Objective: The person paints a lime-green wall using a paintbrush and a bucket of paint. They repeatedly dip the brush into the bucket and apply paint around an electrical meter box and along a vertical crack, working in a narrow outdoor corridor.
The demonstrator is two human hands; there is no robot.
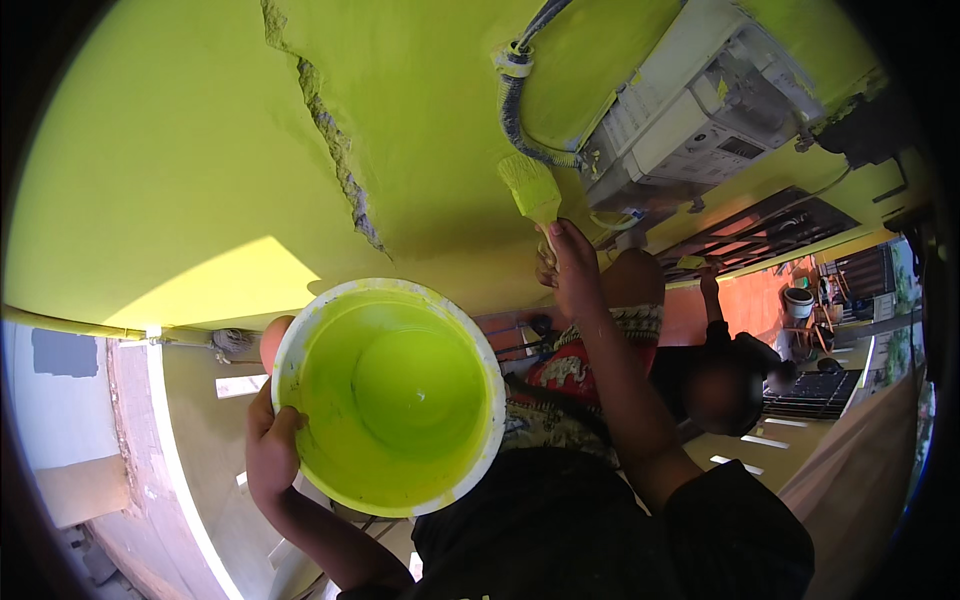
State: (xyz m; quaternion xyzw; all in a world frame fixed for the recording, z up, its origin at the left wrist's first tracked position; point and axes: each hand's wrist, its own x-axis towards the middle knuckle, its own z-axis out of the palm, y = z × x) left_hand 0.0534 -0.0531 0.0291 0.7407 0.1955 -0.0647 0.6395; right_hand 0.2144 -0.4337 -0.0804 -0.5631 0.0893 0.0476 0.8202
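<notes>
My left hand (276,446) grips the rim of a round white plastic bucket (491,367), thumb over the edge. Lime-green paint (420,386) covers its bottom and coats the inner walls. My right hand (574,266) holds a flat paintbrush (531,187) by its handle, bristles up and loaded with the same green paint. Just behind the brush stands a lime-green wall (427,127); whether the bristles touch it I cannot tell. A long jagged crack (330,135) runs down the wall to the left of the brush.
An electricity meter box (690,120) with a corrugated conduit (511,112) is fixed to the wall close to the brush. Past it is a barred window (757,225). Another person (697,375) at right holds a green-painted brush (691,262). A pipe (82,324) runs at left.
</notes>
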